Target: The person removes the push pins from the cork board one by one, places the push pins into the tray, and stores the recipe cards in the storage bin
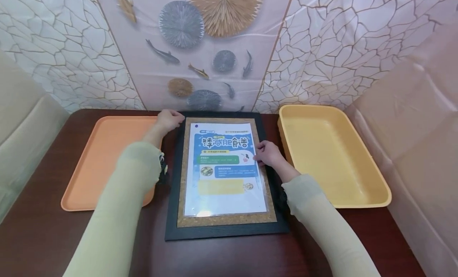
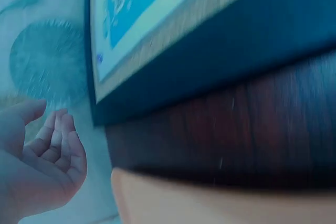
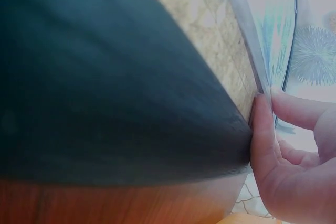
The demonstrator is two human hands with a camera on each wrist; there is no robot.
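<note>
A laminated poster [image 1: 225, 197] with blue print and Chinese characters lies on a black-framed cork board [image 1: 229, 220]. A small dark purple pin [image 1: 196, 126] sits at its upper left corner. My right hand [image 1: 270, 153] pinches the poster's right edge; the right wrist view shows the clear sheet [image 3: 257, 40] between thumb and finger, raised off the cork [image 3: 210, 30]. My left hand [image 1: 169, 121] hovers by the frame's upper left corner. In the left wrist view that hand [image 2: 47, 156] has loosely bent fingers, the thumb apart from them and nothing between.
An orange tray [image 1: 111, 150] lies left of the board, partly under my left arm. To the right stands a deep yellow tub [image 1: 329, 157]. Both share the dark brown table [image 1: 200, 257], with a patterned cloth [image 1: 214, 58] hanging behind and padded seat backs at the sides.
</note>
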